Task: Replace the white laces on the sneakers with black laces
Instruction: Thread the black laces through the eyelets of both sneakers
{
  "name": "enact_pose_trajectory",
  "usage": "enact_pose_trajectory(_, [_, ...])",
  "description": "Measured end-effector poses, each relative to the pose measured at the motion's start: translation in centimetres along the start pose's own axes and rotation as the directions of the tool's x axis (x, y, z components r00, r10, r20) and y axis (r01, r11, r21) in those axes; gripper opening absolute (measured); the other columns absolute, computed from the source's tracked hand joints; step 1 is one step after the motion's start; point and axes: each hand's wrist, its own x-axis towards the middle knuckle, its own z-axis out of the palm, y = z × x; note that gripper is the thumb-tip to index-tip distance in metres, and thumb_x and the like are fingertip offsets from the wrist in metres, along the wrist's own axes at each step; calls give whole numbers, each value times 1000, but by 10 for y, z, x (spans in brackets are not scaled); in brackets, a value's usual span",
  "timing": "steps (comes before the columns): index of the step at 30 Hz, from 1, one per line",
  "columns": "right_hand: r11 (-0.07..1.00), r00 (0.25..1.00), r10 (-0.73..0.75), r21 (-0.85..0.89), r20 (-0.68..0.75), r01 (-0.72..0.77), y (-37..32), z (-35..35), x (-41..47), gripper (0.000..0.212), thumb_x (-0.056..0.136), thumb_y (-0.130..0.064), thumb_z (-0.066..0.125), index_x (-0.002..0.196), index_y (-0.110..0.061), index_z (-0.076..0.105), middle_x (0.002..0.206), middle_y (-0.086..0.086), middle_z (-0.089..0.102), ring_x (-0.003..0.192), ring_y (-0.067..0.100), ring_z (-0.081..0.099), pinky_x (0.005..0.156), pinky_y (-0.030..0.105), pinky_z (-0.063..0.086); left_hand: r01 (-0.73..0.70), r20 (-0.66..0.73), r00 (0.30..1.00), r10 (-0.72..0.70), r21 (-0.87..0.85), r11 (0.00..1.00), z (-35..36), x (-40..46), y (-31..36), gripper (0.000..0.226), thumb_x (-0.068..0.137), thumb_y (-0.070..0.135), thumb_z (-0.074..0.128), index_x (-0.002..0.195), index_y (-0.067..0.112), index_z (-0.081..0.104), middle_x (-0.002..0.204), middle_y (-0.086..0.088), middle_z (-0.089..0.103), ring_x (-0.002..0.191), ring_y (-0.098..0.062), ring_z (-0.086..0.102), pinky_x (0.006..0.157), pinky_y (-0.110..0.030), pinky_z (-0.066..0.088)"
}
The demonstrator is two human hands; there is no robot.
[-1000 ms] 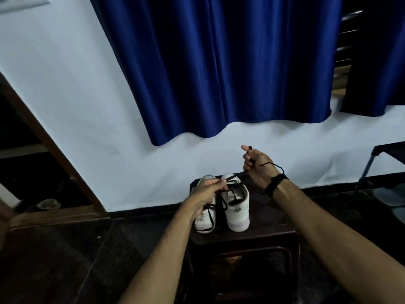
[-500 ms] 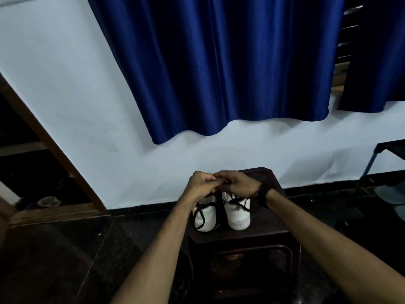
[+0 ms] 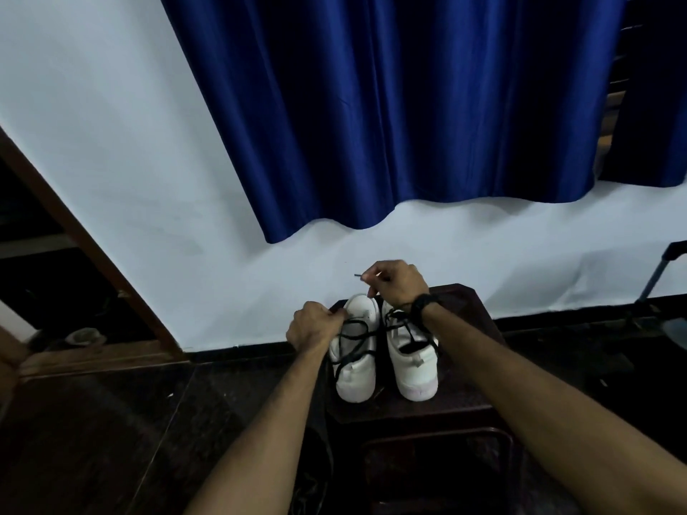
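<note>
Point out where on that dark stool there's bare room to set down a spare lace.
The stool shows bare top right of the right sneaker, toward its right edge, and a strip before both toes. Crowded: around the left sneaker, where the left hand and black lace sit.

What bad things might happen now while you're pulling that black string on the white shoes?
1. The right hand pulls the black lace up with only its short tip sticking out of the fingers, so it may slip free.
2. The left sneaker sits near the front edge of the dark stool; a hard tug might tip it off, though the left hand seems to steady it.
3. Loose lace loops cross the shoe and may tangle.
</note>
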Motion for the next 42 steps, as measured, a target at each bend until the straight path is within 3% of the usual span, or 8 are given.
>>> enact_pose_trajectory(5, [992, 995, 61, -113, 73, -52, 15, 40, 14, 11, 85, -34, 60, 79, -35, 70, 81, -10, 74, 85, 12, 67, 75, 29, 54, -44, 71, 997, 35, 123, 991, 26, 12, -5, 45, 82, 46, 64, 113, 14, 63, 119, -10, 63, 110, -32, 62, 84, -36, 49])
enact_pose_trajectory(10, [969, 992, 75, -243, 99, -49, 32, 61, 11, 15, 85, -32, 61, 89, -28, 74, 98, 0, 73, 97, 23, 64, 75, 28, 49, -268, -122, 957, 264, -23, 963, 40, -10, -15, 20, 87, 23, 63, 91, 4, 67, 99, -19, 64, 94, -42, 63, 72, -44, 51])
enact_pose_trajectory(14, [993, 993, 79, -84, -90, -87, 40, 68, -2, 11, 82, -36, 67, 87, -31, 75, 87, -8, 74, 86, 12, 67, 71, 25, 51, -378, -264, 887, 379, 56, 924, 40, -28, -24, 15, 81, 16, 68, 95, 12, 72, 94, -11, 59, 76, -41, 63, 60, -42, 47])
enact_pose_trajectory(20, [969, 969, 86, 247, -230, -28, 39, 63, -23, 2, 80, -28, 76, 79, -28, 78, 76, -18, 73, 77, -7, 66, 75, 22, 53, -440, -353, 821, 449, 111, 891, 45, -48, -24, 50, 62, 2, 74, 109, 22, 74, 87, -4, 60, 64, -31, 62, 46, -35, 47])
enact_pose_trajectory(25, [993, 944, -22, 102, -330, 58, 34, 50, -40, 10, 82, -40, 72, 90, -36, 77, 84, -20, 74, 81, -5, 67, 75, 24, 55, -506, -507, 711, 488, 113, 855, 57, -62, -26, 41, 75, 15, 52, 109, 22, 75, 84, -3, 62, 68, -27, 62, 45, -33, 44])
enact_pose_trajectory(31, [981, 960, -154, -150, -234, 120, 27, 18, -49, 10, 78, -48, 74, 87, -42, 75, 87, -28, 70, 80, -4, 66, 69, 20, 51, -562, -558, 669, 491, 52, 825, 64, -67, -23, 42, 76, 10, 52, 109, 19, 75, 84, -7, 62, 68, -29, 60, 49, -34, 46])
enact_pose_trajectory(36, [830, 939, -343, -476, -23, 291, 17, 2, -43, 13, 86, -40, 64, 96, -41, 73, 92, -14, 74, 87, 15, 68, 71, 32, 52, -570, -563, 665, 490, 40, 820, 67, -68, -23, 42, 77, 10, 51, 110, 17, 75, 87, -7, 63, 69, -29, 60, 50, -34, 48])
enact_pose_trajectory(42, [444, 855, -453, -768, 252, 461, -7, -3, -33, 12, 82, -24, 61, 84, -28, 72, 77, -1, 72, 70, 29, 65, 64, 29, 40, -570, -542, 675, 501, 48, 820, 63, -71, -20, 35, 78, 11, 59, 108, 18, 75, 84, -5, 61, 67, -27, 60, 45, -33, 45])
